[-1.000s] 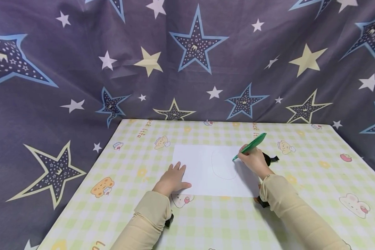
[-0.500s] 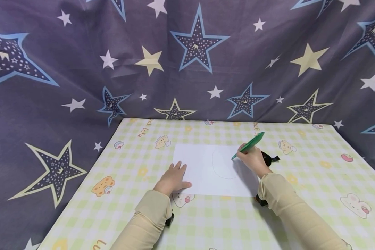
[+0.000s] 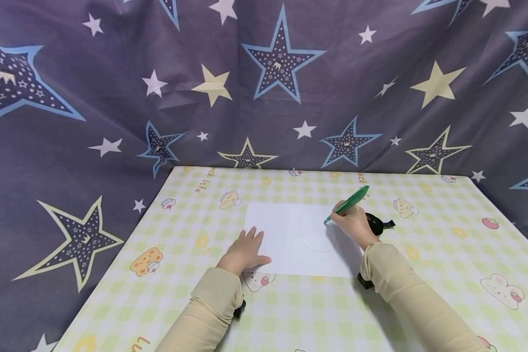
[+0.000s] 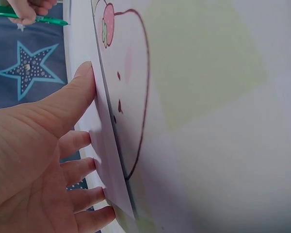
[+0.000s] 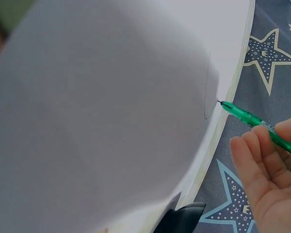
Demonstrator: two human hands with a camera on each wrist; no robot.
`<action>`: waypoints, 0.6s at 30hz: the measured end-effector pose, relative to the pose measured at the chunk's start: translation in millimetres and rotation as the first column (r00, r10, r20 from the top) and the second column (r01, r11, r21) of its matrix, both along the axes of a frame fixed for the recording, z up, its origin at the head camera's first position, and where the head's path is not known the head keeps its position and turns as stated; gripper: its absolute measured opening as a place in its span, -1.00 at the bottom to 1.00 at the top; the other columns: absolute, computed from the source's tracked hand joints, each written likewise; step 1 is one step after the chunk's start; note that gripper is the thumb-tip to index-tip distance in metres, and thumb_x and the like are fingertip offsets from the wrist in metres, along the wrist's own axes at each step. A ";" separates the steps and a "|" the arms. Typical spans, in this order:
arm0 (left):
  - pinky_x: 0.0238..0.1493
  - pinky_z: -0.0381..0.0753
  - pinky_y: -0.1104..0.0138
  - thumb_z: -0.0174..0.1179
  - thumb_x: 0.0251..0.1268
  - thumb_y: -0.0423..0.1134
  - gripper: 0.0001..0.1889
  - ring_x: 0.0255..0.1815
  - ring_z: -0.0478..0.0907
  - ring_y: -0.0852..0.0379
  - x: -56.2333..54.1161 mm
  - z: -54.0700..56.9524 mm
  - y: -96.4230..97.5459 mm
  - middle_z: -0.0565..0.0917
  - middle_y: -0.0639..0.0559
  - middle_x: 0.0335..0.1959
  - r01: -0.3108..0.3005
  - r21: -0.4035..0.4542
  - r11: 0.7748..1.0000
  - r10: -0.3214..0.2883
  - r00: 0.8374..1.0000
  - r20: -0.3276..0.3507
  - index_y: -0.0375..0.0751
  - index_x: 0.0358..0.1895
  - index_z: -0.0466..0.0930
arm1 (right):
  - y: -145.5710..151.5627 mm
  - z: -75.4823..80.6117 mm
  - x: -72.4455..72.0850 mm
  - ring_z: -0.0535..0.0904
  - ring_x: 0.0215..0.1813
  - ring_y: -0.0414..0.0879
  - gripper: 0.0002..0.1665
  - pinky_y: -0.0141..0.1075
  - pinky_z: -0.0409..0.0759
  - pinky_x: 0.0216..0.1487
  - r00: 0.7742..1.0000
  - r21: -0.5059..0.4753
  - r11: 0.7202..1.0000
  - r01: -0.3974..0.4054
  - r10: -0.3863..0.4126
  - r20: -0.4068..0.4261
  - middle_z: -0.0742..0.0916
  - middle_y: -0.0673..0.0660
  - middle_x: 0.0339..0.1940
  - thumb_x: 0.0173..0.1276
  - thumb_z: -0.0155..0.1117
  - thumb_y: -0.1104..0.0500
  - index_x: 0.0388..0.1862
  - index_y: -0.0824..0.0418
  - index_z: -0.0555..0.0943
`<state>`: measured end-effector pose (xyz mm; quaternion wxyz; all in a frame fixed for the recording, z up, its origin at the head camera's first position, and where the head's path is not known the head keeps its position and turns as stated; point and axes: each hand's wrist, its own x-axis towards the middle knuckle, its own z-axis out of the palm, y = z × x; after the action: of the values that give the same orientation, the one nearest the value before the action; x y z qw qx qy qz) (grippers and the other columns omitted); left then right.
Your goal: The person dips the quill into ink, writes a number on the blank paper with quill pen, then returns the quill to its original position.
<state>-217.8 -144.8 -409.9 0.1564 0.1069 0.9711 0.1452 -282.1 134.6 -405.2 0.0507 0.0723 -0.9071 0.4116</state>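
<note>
A white sheet of paper (image 3: 279, 249) lies on the table, with a thin curved line (image 3: 300, 234) drawn on its right half. My left hand (image 3: 243, 252) rests on the paper's left edge, fingers spread, thumb near the front edge. In the left wrist view the thumb and fingertips of that hand (image 4: 43, 141) press on the sheet. My right hand (image 3: 353, 225) pinches a slanted green pen (image 3: 355, 199), its tip at the sheet. The right wrist view shows the pen (image 5: 247, 118) between thumb and fingers, tip beside the line; exact contact cannot be told.
A green-and-white checked tablecloth (image 3: 308, 318) with cartoon prints covers the table. Behind it hangs a dark curtain (image 3: 180, 39) patterned with stars. Black wrist gear (image 3: 374, 224) sits by the right wrist, and more black gear (image 3: 239, 310) shows under the left cuff.
My right hand has shifted slightly left with the pen, its tip moving a little inward over the paper. My left hand stays in place on the sheet.
</note>
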 end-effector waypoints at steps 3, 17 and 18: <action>0.33 0.03 0.00 0.17 0.21 0.04 -0.22 0.39 -0.10 -0.29 -0.1 0.4 0.2 0.04 -0.26 0.41 0.001 0.004 1.000 -0.001 1.000 -0.001 -0.31 0.39 0.12 | -1.0 -0.3 -0.4 0.25 -0.63 -0.09 -0.95 -0.27 0.25 -0.49 1.000 0.000 1.000 -0.003 0.003 -0.012 0.37 0.02 -0.74 0.22 0.09 0.30 -0.41 0.28 0.50; 0.34 0.02 0.01 0.18 0.21 0.02 -0.23 0.39 -0.09 -0.29 0.3 0.1 0.3 0.04 -0.27 0.41 -0.004 0.007 1.000 0.004 1.000 -0.001 -0.32 0.38 0.12 | -6.6 -2.1 -1.2 0.30 -0.61 -0.09 -0.94 -0.27 0.29 -0.49 0.999 -0.008 1.000 0.011 -0.011 -0.044 0.47 0.03 -0.72 0.17 0.12 0.32 -0.39 0.30 0.54; 0.34 0.02 0.01 0.18 0.21 0.02 -0.23 0.39 -0.09 -0.29 0.6 0.5 0.4 0.04 -0.27 0.41 -0.005 0.008 1.000 0.005 1.000 -0.001 -0.32 0.38 0.12 | -7.1 -2.2 -1.4 0.31 -0.61 -0.09 -0.94 -0.27 0.29 -0.48 0.999 -0.008 1.000 0.013 -0.013 -0.045 0.47 0.03 -0.72 0.17 0.12 0.32 -0.39 0.30 0.54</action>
<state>-217.3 -144.4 -409.4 0.1553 0.1053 0.9708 0.1496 -283.5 127.4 -407.5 0.0741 0.0754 -0.9045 0.4132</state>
